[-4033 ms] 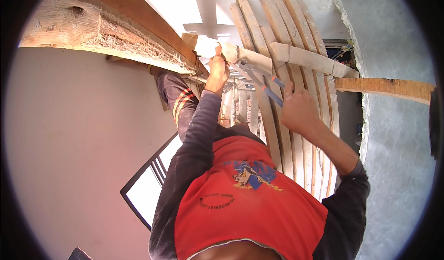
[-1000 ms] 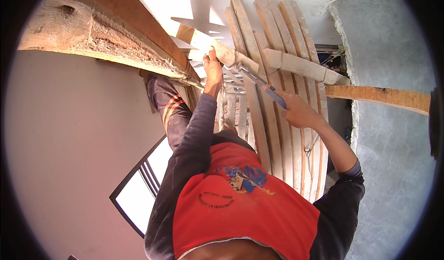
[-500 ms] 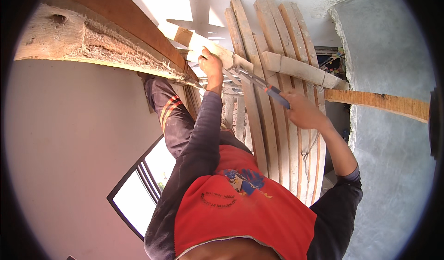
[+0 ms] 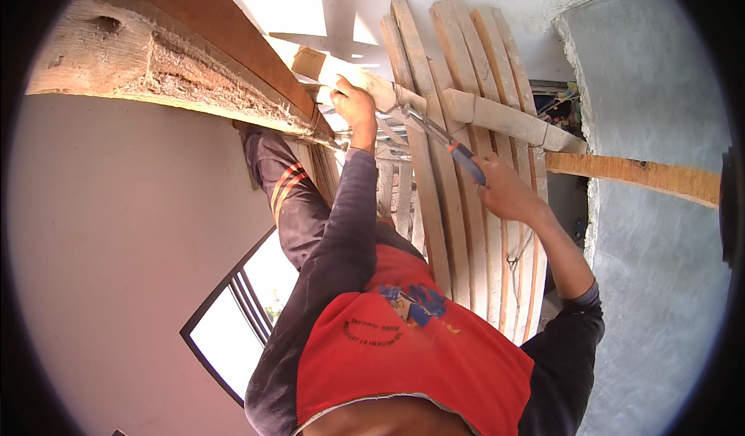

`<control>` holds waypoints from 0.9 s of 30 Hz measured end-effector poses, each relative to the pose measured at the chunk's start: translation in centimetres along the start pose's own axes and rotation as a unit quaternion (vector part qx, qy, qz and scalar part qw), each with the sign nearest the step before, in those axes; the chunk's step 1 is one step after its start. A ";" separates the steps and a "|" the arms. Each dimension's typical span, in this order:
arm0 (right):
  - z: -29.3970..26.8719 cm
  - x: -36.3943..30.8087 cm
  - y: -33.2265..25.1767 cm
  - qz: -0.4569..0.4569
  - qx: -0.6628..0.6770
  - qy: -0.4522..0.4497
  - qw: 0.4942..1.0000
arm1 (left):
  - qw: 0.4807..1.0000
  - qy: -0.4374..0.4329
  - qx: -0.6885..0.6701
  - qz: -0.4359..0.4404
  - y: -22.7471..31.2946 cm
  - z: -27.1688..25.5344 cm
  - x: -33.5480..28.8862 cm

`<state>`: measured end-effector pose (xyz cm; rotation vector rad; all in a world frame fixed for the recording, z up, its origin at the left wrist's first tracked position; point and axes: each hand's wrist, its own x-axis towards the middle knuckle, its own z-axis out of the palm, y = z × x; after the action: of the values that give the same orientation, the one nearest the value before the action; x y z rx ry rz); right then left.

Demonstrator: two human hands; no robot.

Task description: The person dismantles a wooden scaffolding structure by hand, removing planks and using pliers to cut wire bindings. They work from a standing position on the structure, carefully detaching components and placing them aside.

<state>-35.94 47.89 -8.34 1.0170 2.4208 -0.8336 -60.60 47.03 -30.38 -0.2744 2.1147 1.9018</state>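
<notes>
1. The left hand [image 4: 355,107] is closed on a pale timber [image 4: 365,81], its thumb laid over the wood; its other fingers are mostly hidden. The right hand [image 4: 506,189] is wrapped around the handles of a pair of pincers [image 4: 466,159], fist narrow.
2. The pincers slant from the right hand up toward the left hand, their blue and orange grips drawn close together. Their metal head sits between the hands, at the right end of the pale timber and just beside a dark wire [image 4: 396,93] around it. Whether the jaws bite the wire is too small to tell.
3. The pale timber runs aslant past the left hand, reaching up and left beyond the thumb and down and right toward the pincers' head.
4. Behind and around the right hand stands a row of long wooden bars [image 4: 459,226]. Above that hand, a short block [image 4: 504,118] lies across them, and a yellowish plank [image 4: 632,174] extends to its right.
5. A thick, rough-faced beam [image 4: 186,60] slopes down from the upper left toward the left hand.
6. Below the hands are the wearer's red and dark top [image 4: 411,358] and, left of the left forearm, a dark trouser leg [image 4: 299,203] with orange stripes. Farther left and lower is a dark-framed window [image 4: 233,335]; a grey wall [image 4: 660,110] stands well right of the right hand.
</notes>
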 end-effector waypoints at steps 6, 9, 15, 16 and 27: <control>-4.0 2.6 1.9 -0.050 -0.052 -0.042 0.997 | 0.996 0.008 0.067 0.063 0.6 -0.7 -0.1; -5.1 3.2 2.1 -0.089 -0.044 -0.042 0.994 | 0.997 0.003 0.049 0.065 1.9 0.0 0.2; -3.9 -0.1 -2.9 -0.029 -0.118 -0.014 0.992 | 0.993 -0.030 0.072 0.088 -0.8 -2.6 0.3; -4.5 0.5 -2.8 -0.022 -0.101 -0.045 0.994 | 0.989 -0.019 0.096 0.114 -1.4 -2.7 0.5; -1.1 -0.4 -0.5 -0.080 -0.340 0.152 0.925 | 0.988 -0.042 0.117 0.095 -0.4 -2.3 0.2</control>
<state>-36.13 48.11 -7.13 0.7084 2.7527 0.1674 -60.84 44.67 -30.65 0.0594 2.3494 1.7025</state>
